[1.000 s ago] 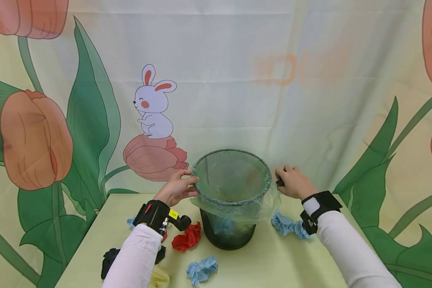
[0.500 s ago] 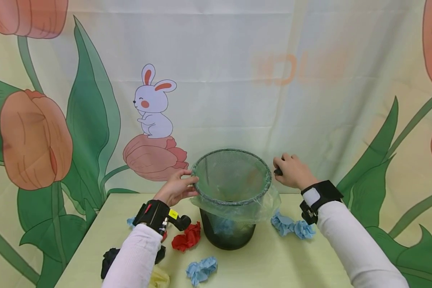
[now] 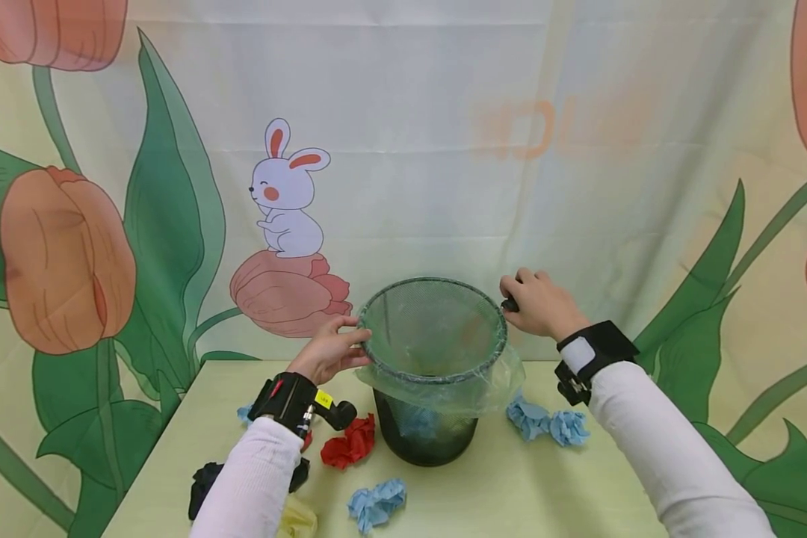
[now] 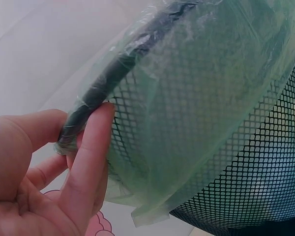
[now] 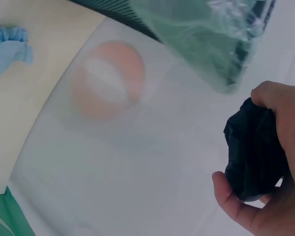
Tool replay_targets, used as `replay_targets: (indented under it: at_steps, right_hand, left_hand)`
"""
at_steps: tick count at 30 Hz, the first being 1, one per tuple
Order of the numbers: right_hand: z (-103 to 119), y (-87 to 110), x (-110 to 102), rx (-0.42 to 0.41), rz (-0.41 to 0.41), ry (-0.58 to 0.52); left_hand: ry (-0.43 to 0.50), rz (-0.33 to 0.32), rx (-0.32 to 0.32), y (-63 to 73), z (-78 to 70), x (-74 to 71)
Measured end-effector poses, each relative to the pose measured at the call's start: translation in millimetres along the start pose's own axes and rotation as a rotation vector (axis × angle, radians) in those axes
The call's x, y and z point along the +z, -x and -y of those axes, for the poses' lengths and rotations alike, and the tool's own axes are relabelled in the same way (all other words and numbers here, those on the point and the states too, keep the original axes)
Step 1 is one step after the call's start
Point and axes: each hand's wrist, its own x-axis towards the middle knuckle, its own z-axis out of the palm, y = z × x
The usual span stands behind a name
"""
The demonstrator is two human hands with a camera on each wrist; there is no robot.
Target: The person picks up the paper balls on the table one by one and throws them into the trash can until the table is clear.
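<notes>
A black mesh wastebasket (image 3: 430,448) stands on the table, lined with a thin green plastic bag (image 3: 491,385) folded over its rim. My left hand (image 3: 332,351) pinches the rim at the basket's left side; in the left wrist view the thumb and fingers lie on either side of the bag-covered rim (image 4: 96,93). Beside the rim on the right, my right hand (image 3: 541,302) is raised, gripping a crumpled ball of black paper (image 5: 253,150). In the right wrist view that ball sits in the curled fingers, close to the bag's edge.
Crumpled blue paper lies right of the basket (image 3: 545,422) and in front of it (image 3: 376,504). Red paper (image 3: 351,444), black paper (image 3: 205,486) and yellow paper (image 3: 298,518) lie to the left, partly behind my left arm. A printed curtain (image 3: 430,187) hangs behind the table.
My right hand has risen and moved slightly left toward the basket's rim, carrying the black paper ball. The left hand and the basket have stayed in place.
</notes>
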Motion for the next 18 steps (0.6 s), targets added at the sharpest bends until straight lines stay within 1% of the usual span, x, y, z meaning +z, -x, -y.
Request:
replay_targets:
  at_steps: [7,14,18]
  right_hand:
    - [7.5,-6.2,-8.8,-0.037,0.006,-0.018]
    - [15.8,-10.6,-15.4,-0.069,0.025,-0.011]
    - [21.4,-13.3,-18.8,-0.095,0.018,-0.014]
  left_hand:
    - [-0.005,0.000,-0.002,0.4,-0.6,0.7]
    - [0.000,-0.005,-0.010,-0.3,-1.0,0.4]
    - [0.006,-0.004,-0.013,0.0,-1.4,0.8]
